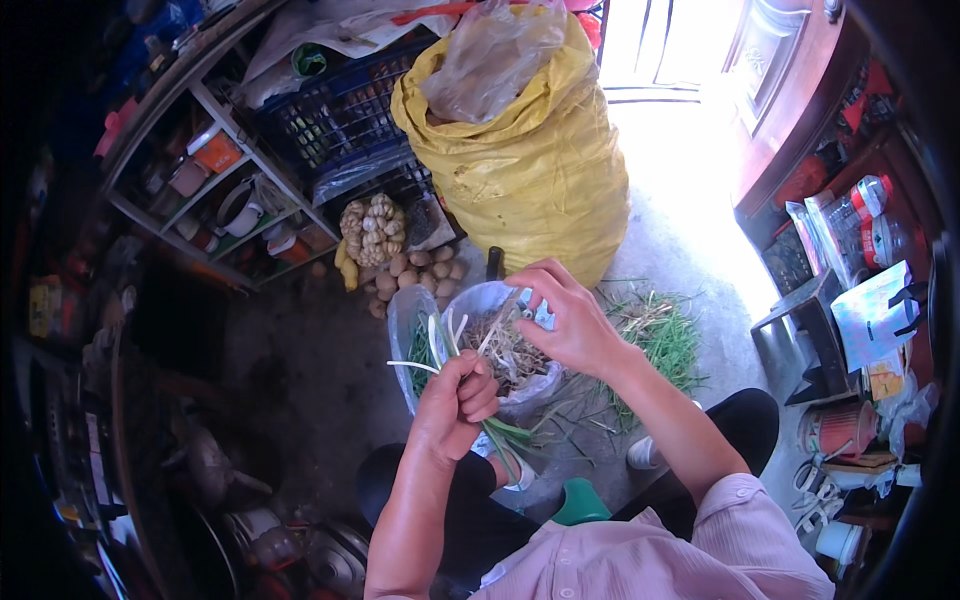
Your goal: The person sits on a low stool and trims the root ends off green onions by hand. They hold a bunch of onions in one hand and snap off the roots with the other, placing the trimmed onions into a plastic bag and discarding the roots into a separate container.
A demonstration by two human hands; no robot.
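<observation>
My left hand [461, 394] is closed around a small bunch of scallions [439, 341]. Their white ends point up and left, and green leaves hang below the fist. A thin pale stem [493, 330] rises from the bunch to just beside the fingertips of my right hand [566, 319]. That hand is curved, with thumb and fingers apart. Below both hands stands a bin with a whitish plastic liner [551, 386], holding dry roots and peelings [510, 364]. Against its left side is a clear plastic bag [400, 322] with green stalks inside.
A heap of scallions [664, 337] lies on the floor at right. Beyond the bin stand a large yellow sack [532, 187], potatoes [416, 277] and garlic bulbs [375, 232]. Shelves [225, 176] line the left; a dark stand [799, 330] is at right. A green stool [581, 502] shows beneath me.
</observation>
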